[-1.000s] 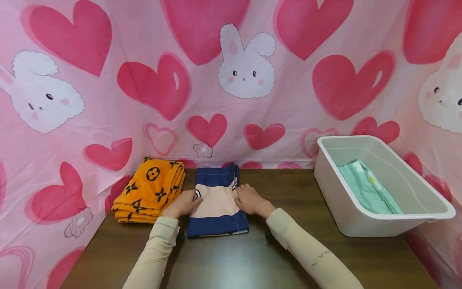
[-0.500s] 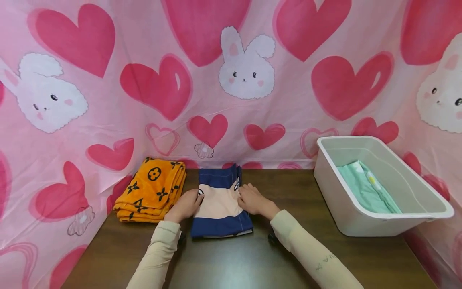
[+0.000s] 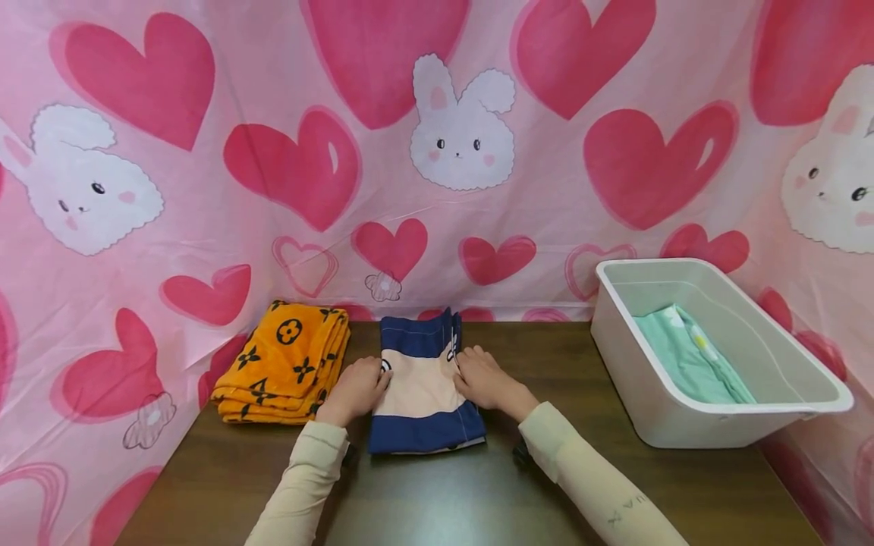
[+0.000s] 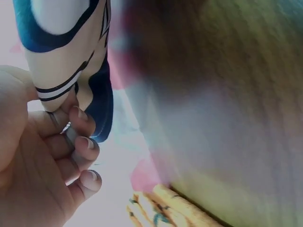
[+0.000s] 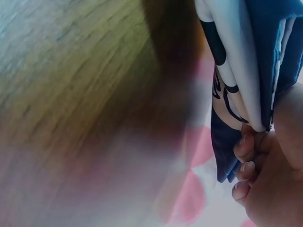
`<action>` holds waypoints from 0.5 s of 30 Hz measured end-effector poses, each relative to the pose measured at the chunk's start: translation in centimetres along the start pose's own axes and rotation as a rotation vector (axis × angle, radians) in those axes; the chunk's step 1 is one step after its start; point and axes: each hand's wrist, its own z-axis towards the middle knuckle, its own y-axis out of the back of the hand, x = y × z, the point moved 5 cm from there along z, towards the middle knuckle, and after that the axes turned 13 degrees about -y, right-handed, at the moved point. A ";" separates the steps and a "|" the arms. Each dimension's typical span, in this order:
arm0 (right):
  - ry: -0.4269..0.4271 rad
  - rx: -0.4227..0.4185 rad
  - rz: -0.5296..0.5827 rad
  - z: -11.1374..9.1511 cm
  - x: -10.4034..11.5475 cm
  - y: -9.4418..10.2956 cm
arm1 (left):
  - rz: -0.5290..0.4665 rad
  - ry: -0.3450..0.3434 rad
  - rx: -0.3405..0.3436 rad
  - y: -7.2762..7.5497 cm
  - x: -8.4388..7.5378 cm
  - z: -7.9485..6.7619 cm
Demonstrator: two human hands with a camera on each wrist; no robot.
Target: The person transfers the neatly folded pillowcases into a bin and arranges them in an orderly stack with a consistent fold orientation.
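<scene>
A folded navy and pale peach cloth (image 3: 423,390) with dark printed marks lies between my two hands in the head view. My left hand (image 3: 358,387) pinches its left edge, thumb on top. In the left wrist view, the curled fingers (image 4: 85,146) reach round below that edge. On the opposite side my right hand (image 3: 488,379) grips the right edge. The right wrist view shows those fingers (image 5: 244,170) bent under the layered folds. How far the cloth is off the table is hard to tell.
A folded orange towel (image 3: 283,360) with black motifs sits left of my left hand. At the right stands a light grey plastic bin (image 3: 635,371) holding a folded mint-green cloth (image 3: 690,356). A pink heart-print curtain (image 3: 464,243) hangs behind the brown wooden table (image 3: 437,500).
Both hands and the navy and peach cloth have shifted a little to the right, away from the orange towel. The grip on both edges looks the same.
</scene>
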 end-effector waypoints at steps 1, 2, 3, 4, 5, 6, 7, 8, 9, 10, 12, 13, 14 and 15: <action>0.003 -0.005 -0.008 -0.2 -0.1 0.1 | 0.018 0.001 0.000 0.1 -0.3 0.0; 0.005 -0.011 -0.015 -0.3 -0.1 0.2 | 0.036 -0.003 -0.004 0.2 -0.5 0.0; 0.007 -0.020 -0.024 -0.5 -0.2 0.4 | 0.057 -0.008 -0.009 0.3 -0.8 0.0; 0.009 -0.028 -0.032 -0.7 -0.2 0.5 | 0.078 -0.016 -0.018 0.4 -1.1 0.0; 0.010 -0.035 -0.035 -0.8 -0.3 0.7 | 0.097 -0.024 -0.026 0.5 -1.4 0.0; 0.010 -0.041 -0.039 -1.0 -0.3 0.8 | 0.117 -0.034 -0.036 0.6 -1.7 0.0; 0.011 -0.048 -0.046 -1.2 -0.4 1.0 | 0.134 -0.043 -0.045 0.7 -1.9 0.0; 0.012 -0.053 -0.046 -1.3 -0.4 1.1 | 0.147 -0.051 -0.054 0.8 -2.2 0.0; 0.009 -0.055 -0.049 -1.4 -0.5 1.2 | 0.159 -0.056 -0.058 0.8 -2.4 0.0; 0.006 -0.055 -0.051 -1.6 -0.5 1.3 | 0.167 -0.058 -0.061 0.8 -2.5 -0.1; 0.005 -0.058 -0.051 -1.8 -0.6 1.4 | 0.177 -0.056 -0.062 0.8 -2.7 -0.1; 0.004 -0.060 -0.055 -1.9 -0.7 1.5 | 0.179 -0.055 -0.062 0.7 -2.8 -0.1; 0.001 -0.061 -0.055 -2.0 -0.7 1.6 | 0.180 -0.056 -0.063 0.7 -2.9 -0.1; -0.004 -0.061 -0.057 -2.1 -0.8 1.7 | 0.180 -0.058 -0.062 0.6 -3.0 -0.1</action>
